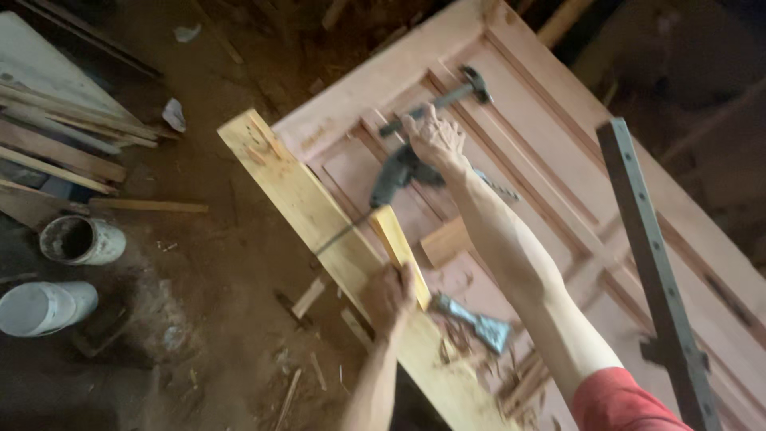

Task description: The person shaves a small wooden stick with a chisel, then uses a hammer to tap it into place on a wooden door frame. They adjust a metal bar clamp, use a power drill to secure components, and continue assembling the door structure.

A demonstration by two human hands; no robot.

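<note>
Hands (435,140) over panelled door (558,160), dirt floor (215,263).

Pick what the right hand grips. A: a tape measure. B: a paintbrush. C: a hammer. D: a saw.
C: the right hand is closed round the handle of a hammer, its metal head raised over the wooden door.

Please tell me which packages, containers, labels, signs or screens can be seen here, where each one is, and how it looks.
No labels, signs or screens show.
Upright bucket: on the floor at far left, round, white and dirty, dark inside.
Tipped bucket: just below it, lying on its side, white, pale inside.
Crumpled scraps: upper-left floor, whitish; whether they are packaging cannot be told.
</note>
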